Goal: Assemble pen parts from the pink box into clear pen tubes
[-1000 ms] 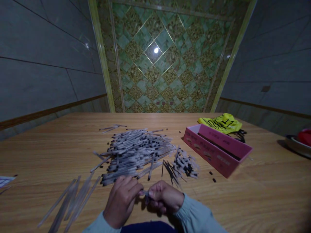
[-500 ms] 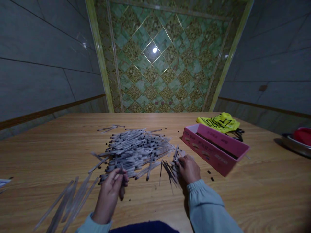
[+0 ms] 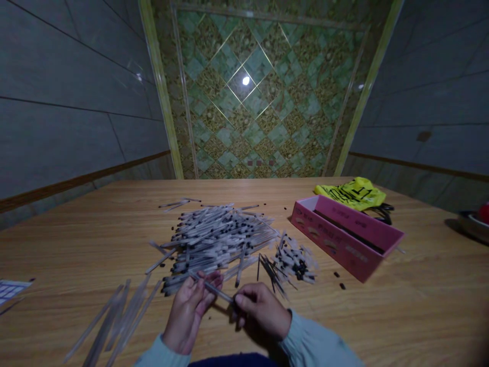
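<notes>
A slim pen (image 3: 217, 290) with a see-through barrel and a dark end slants between my two hands. Its upper part lies across the fingers of my left hand (image 3: 194, 303), held under the thumb. The fingertips of my right hand (image 3: 260, 306) pinch the dark lower end; whether a small part is in them I cannot make out. Just beyond my hands spreads a big pile of similar pens (image 3: 217, 239) with black ends. A heap of small white and black pieces (image 3: 296, 260) lies past my right hand, beside thin dark sticks (image 3: 272, 274).
Several long clear tubes (image 3: 114, 318) lie at the front left, near a printed card (image 3: 14, 289). On the right stands an open pink box (image 3: 340, 237), with a yellow bag (image 3: 349, 193) behind it. A round metal dish (image 3: 473, 224) sits at the far right of the wooden table (image 3: 420, 306).
My right hand has left the heap of small pieces and come left and nearer to the pen's end. My left hand has turned, so the pen now slants toward the right hand.
</notes>
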A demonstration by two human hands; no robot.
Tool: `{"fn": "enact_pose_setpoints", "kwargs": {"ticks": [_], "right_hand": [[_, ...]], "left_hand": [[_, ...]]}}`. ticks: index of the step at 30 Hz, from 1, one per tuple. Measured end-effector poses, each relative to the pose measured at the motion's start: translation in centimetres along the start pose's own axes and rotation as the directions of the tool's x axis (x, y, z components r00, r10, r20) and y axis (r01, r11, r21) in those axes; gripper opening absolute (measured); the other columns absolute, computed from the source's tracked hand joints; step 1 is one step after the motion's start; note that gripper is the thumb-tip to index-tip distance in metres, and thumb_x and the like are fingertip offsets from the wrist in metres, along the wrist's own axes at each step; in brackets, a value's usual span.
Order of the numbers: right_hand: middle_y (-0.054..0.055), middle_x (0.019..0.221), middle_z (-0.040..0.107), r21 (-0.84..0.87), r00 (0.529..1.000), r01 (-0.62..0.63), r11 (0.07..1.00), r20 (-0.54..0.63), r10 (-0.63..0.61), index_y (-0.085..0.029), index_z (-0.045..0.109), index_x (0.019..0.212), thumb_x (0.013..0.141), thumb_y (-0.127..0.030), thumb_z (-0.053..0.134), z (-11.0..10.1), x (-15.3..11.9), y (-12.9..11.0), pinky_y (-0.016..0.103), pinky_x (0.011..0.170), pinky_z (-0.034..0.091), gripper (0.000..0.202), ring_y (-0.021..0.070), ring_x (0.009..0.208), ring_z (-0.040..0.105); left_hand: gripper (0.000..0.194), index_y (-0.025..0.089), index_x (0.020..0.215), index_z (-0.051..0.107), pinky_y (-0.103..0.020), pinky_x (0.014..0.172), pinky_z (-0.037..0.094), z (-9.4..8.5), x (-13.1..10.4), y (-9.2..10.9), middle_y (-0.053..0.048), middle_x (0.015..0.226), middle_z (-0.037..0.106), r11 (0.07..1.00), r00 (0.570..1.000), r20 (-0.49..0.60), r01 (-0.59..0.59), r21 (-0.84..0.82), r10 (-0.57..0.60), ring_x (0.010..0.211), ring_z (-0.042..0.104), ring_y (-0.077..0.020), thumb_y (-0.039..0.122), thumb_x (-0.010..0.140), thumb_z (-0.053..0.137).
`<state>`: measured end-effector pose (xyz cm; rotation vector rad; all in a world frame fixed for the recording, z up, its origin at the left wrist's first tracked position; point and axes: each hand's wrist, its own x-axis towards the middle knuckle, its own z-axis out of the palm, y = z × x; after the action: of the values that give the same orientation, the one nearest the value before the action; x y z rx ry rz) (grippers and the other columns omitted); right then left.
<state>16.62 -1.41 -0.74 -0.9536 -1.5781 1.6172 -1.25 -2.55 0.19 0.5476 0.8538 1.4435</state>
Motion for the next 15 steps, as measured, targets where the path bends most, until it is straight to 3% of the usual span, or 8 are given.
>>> {"fn": "enact_pose_setpoints", "kwargs": {"ticks": [6, 10, 15], "right_hand": [[0.005, 0.056, 0.061, 0.086, 0.995, -0.098, 0.991, -0.010, 0.099, -0.010, 0.055, 0.067, 0.067, -0.070, 0.055, 0.10, 0.15, 0.54, 0.015, 0.034, 0.031, 0.060, 0.0071, 0.038, 0.050], [0.004, 0.053, 0.060, 0.112, 0.995, -0.089, 0.990, -0.029, 0.092, -0.011, 0.054, 0.066, 0.066, -0.066, 0.060, 0.04, 0.06, 0.58, 0.015, 0.033, 0.030, 0.055, 0.0069, 0.037, 0.050], [0.002, 0.051, 0.059, 0.108, 0.985, -0.057, 0.993, -0.159, 0.073, -0.013, 0.053, 0.063, 0.058, -0.054, 0.071, 0.29, -0.01, 0.20, 0.019, 0.039, 0.035, 0.045, 0.0085, 0.040, 0.050]], "left_hand": [[0.032, 0.019, 0.086, 0.053, -0.036, 0.089, 0.050, 0.06, 0.01, -0.04, -0.010, 0.099, 0.071, 1.000, 0.999, -0.022, -0.025, -0.002, 0.025, 0.098, 0.065, -0.0250, 0.024, 0.064, 0.075], [0.031, 0.019, 0.087, 0.053, -0.036, 0.085, 0.052, 0.03, -0.01, -0.12, -0.010, 0.100, 0.070, 1.000, 0.999, -0.031, -0.013, 0.023, 0.013, 0.097, 0.065, -0.0252, 0.024, 0.064, 0.075], [0.034, 0.017, 0.088, 0.055, -0.033, 0.079, 0.054, -0.09, 0.09, -0.07, -0.009, 0.096, 0.071, 0.997, 0.999, -0.050, 0.007, 0.076, -0.003, 0.093, 0.066, -0.0245, 0.026, 0.062, 0.076]]}}
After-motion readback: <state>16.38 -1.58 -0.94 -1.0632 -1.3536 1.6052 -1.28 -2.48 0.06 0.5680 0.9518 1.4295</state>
